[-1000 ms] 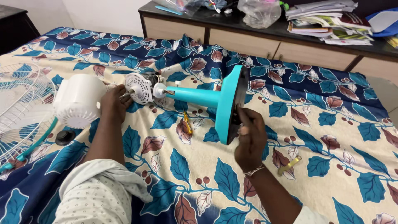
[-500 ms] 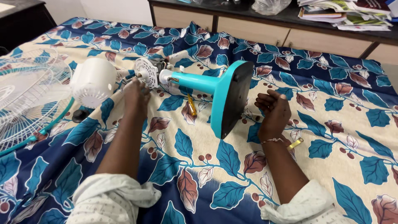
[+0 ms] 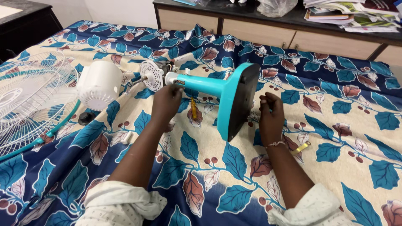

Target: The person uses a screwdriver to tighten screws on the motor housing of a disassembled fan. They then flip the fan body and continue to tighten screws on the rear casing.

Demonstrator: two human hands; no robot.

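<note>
Turquoise fan stand [image 3: 222, 90] is lying on its side on the bed [image 3: 356, 104]; the left hand [image 3: 166, 102] is gripping its stem, while the right hand [image 3: 271, 114], loosely curled, is now resting just beside the base instead of clasping its rim. White motor housing [image 3: 99, 85] and wire grille [image 3: 29, 100] are lying further left.

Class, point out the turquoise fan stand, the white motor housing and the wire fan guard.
turquoise fan stand [image 3: 236, 98]: head view, round base.
white motor housing [image 3: 98, 86]: head view, rounded side.
wire fan guard [image 3: 29, 100]: head view, wire grille.
</note>
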